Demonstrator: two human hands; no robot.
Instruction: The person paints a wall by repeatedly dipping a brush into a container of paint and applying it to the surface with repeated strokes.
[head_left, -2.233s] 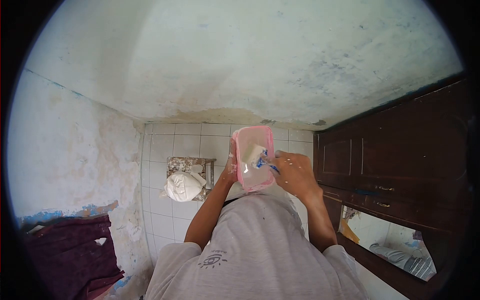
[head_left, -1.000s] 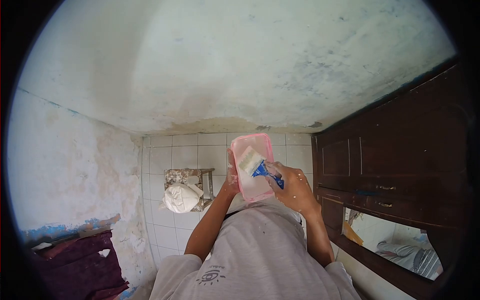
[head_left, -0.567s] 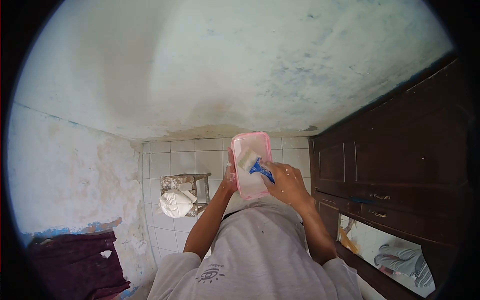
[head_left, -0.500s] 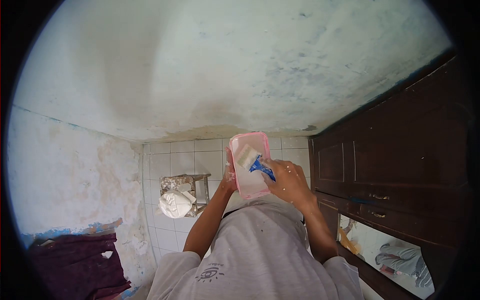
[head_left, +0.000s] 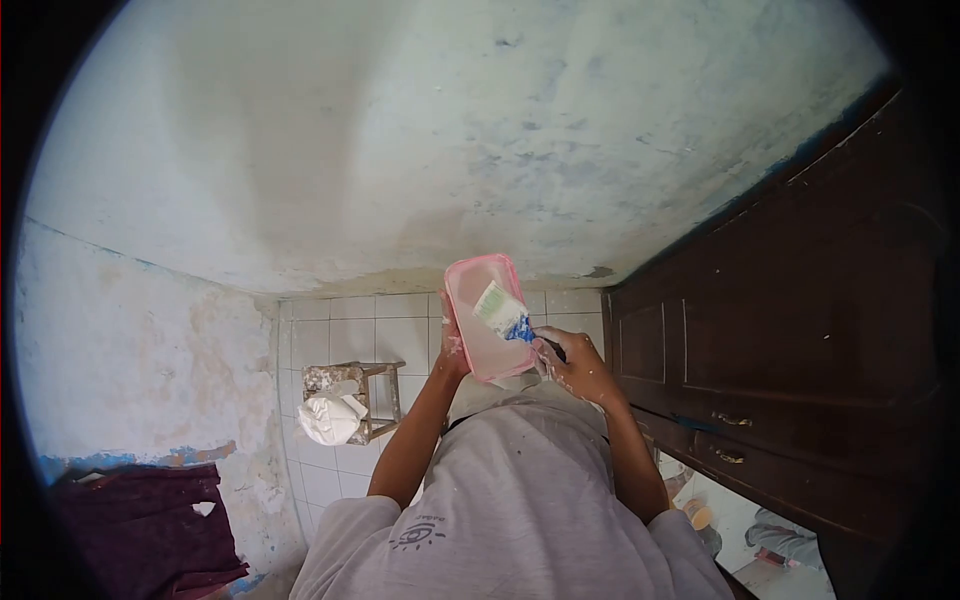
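A pink-rimmed rectangular tub (head_left: 480,358) with whitish contents is held in front of my shirt. My left hand (head_left: 451,338) grips its left side, fingers partly hidden behind the tub. A wide paintbrush (head_left: 503,312) with pale bristles and a blue, paint-smeared ferrule area lies over the tub's opening, bristles pointing up and left. My right hand (head_left: 574,365) is closed round the brush's dark handle at the tub's right edge. White specks of paint dot both hands.
A paint-spattered wooden stool (head_left: 383,400) bearing a white plastic bag (head_left: 331,418) stands on the tiled floor at left. Ahead rises a patchy wall (head_left: 440,130). A dark wooden cabinet (head_left: 760,330) is at right; dark red cloth (head_left: 140,525) hangs at lower left.
The tub has shifted slightly left and up in view. My right hand has moved down the brush toward its handle end, showing more of the brush. The surroundings have shifted a little with the camera.
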